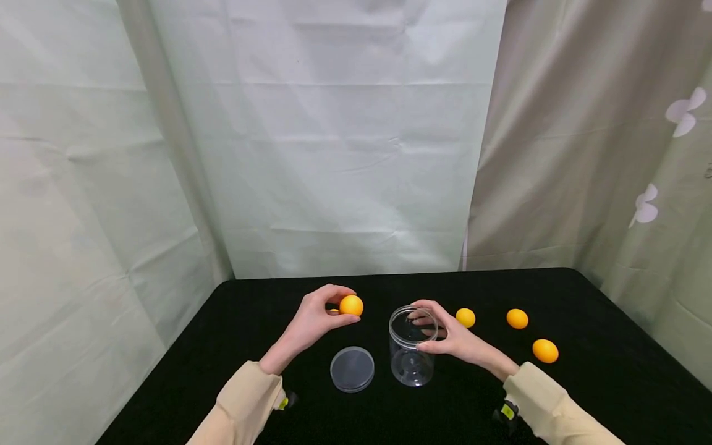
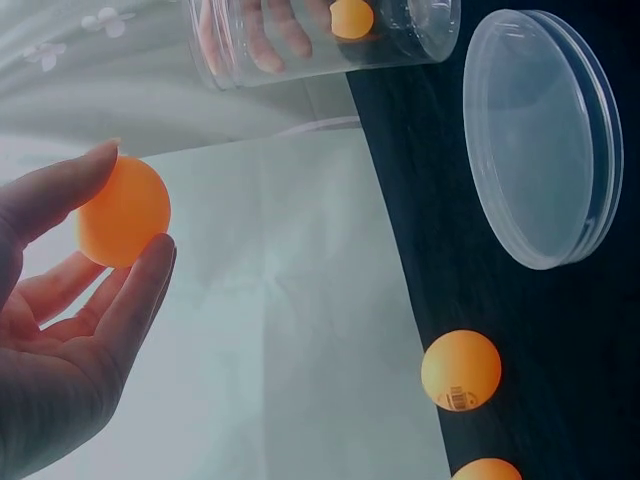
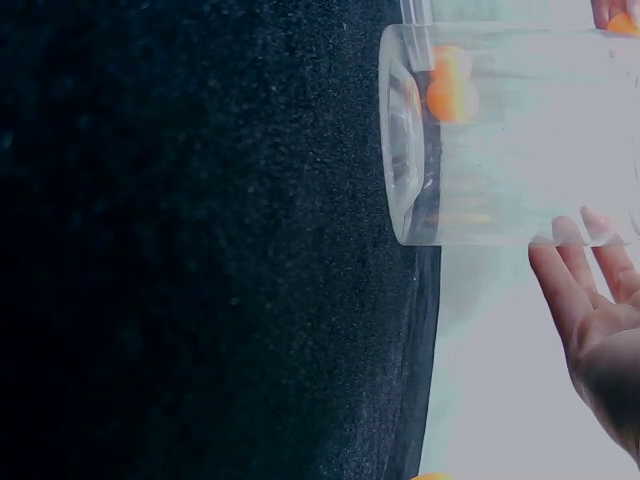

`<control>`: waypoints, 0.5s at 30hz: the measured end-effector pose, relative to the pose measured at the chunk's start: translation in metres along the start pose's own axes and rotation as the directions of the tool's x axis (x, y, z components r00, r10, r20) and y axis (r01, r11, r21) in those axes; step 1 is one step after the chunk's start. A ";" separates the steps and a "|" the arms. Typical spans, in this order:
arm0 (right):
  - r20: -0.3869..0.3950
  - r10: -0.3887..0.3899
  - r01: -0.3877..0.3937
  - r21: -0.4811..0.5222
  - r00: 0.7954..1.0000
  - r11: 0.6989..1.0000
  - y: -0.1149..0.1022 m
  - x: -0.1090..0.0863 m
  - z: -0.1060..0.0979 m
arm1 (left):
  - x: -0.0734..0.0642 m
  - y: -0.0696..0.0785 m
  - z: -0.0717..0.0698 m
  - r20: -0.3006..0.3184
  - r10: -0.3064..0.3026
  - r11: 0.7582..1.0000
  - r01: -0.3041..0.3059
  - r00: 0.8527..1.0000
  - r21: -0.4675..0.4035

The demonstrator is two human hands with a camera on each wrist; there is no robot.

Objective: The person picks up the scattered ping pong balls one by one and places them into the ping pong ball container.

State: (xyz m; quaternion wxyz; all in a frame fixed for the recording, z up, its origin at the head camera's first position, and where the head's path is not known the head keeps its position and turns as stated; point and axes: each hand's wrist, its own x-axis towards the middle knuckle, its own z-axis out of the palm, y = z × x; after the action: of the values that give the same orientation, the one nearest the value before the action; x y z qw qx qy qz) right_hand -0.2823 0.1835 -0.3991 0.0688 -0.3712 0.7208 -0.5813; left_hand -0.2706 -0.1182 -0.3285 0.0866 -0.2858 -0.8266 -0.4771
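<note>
My left hand [image 1: 313, 318] pinches an orange ping-pong ball [image 1: 351, 306] between thumb and fingertips, raised above the black table; the left wrist view shows the same ball [image 2: 125, 212]. To its right stands a transparent plastic jar [image 1: 413, 369], upright, its mouth uncovered. My right hand [image 1: 453, 339] holds this jar near the rim, thumb on the near side and fingers round the far side. In the right wrist view, fingertips [image 3: 568, 232] meet the jar wall [image 3: 520, 150]. The round translucent lid [image 1: 352, 369] lies on the table left of the jar.
Three orange balls lie right of the right hand: one beside it [image 1: 465, 317], a farther ball [image 1: 517, 319] and a nearer ball [image 1: 545, 351]. Another ball [image 1: 334, 311] is partly hidden behind my left hand. Pale curtains [image 1: 345, 154] hang beyond the black table [image 1: 267, 296].
</note>
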 end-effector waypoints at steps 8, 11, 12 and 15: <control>-0.005 0.017 -0.017 -0.003 1.000 1.000 0.001 0.000 0.000 | -0.003 0.035 0.002 0.021 0.019 1.000 -0.018 1.000 -0.019; -0.004 0.014 -0.014 -0.003 1.000 1.000 0.001 0.000 0.000 | 0.001 0.026 0.005 0.020 0.022 1.000 -0.022 1.000 -0.014; -0.004 0.013 -0.013 -0.004 1.000 1.000 0.002 0.000 0.000 | 0.003 0.022 0.006 0.018 0.028 1.000 -0.028 0.999 -0.010; -0.004 0.012 -0.012 -0.002 1.000 1.000 0.001 0.000 0.000 | 0.008 0.009 0.010 0.018 0.031 1.000 -0.031 0.999 0.002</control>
State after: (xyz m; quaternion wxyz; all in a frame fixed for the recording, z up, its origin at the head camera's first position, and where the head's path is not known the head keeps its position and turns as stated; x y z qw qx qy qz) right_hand -0.2833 0.1834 -0.4000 0.0706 -0.3660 0.7236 -0.5809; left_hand -0.2707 -0.1035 -0.3241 0.0869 -0.3026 -0.8234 -0.4720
